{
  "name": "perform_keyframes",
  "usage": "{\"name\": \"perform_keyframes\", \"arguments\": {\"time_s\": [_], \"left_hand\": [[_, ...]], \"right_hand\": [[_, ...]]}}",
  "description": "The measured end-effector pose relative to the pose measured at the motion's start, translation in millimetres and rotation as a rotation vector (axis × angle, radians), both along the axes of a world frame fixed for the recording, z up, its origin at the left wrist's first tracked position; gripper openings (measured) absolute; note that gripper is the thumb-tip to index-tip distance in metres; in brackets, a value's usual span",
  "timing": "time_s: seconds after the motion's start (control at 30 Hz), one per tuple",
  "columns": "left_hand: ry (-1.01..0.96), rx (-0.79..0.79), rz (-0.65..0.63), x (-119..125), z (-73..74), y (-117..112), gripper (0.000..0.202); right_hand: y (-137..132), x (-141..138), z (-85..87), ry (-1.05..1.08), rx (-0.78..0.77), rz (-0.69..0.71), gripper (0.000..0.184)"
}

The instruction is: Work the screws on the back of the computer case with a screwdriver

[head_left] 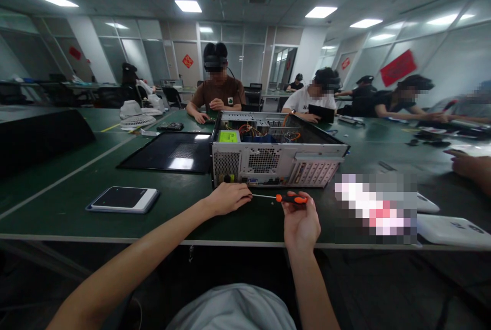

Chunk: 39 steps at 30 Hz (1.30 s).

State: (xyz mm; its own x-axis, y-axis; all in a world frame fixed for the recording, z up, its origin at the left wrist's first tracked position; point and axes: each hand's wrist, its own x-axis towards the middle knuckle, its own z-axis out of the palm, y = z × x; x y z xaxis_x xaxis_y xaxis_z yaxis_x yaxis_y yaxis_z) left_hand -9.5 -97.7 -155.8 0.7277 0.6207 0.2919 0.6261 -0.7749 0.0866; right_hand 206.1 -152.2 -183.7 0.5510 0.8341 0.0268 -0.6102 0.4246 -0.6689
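An orange-and-black screwdriver (292,199) lies level in my right hand (302,225), its handle gripped by the fingers with the palm turned up. Its thin shaft points left. At the shaft's tip are the closed fingertips of my left hand (230,198); whatever they pinch is hidden or too small to name. Directly behind both hands a desktop computer case (264,163) lies on its side. Its slotted metal back faces me. The upper side is uncovered, showing coloured cables and a yellow-green label (229,136) inside.
A black side panel (172,151) lies left of the case. Nearer on the green table (184,194) is a white device with a dark face (123,198). White phones (452,230) lie at right beside a blurred patch. A white fan (134,115) and several people are farther back.
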Motion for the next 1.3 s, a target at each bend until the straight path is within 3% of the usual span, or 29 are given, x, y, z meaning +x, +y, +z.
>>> {"name": "perform_keyframes", "arguments": {"time_s": [0.17, 0.33, 0.43, 0.97, 1.3], "left_hand": [[-0.283, -0.146, 0.023, -1.1, -5.1, 2.2, 0.017], [-0.69, -0.37, -0.009, -1.6, -10.8, 8.7, 0.028], [-0.804, -0.407, -0.009, -1.8, -12.0, 9.8, 0.032], [-0.892, -0.314, 0.009, -0.8, -8.2, 4.3, 0.036], [-0.938, -0.358, 0.004, -0.4, -6.7, 3.2, 0.041]], "right_hand": [[-0.4, -0.3, -0.2, 0.005, 0.001, -0.008, 0.025], [-0.5, -0.8, 0.5, 0.009, 0.007, -0.017, 0.026], [-0.2, -0.3, 0.5, 0.009, 0.011, -0.014, 0.027], [-2.3, -1.8, 3.1, -0.003, 0.04, 0.029, 0.033], [-3.1, -2.5, 3.3, 0.01, 0.04, 0.034, 0.032]]}}
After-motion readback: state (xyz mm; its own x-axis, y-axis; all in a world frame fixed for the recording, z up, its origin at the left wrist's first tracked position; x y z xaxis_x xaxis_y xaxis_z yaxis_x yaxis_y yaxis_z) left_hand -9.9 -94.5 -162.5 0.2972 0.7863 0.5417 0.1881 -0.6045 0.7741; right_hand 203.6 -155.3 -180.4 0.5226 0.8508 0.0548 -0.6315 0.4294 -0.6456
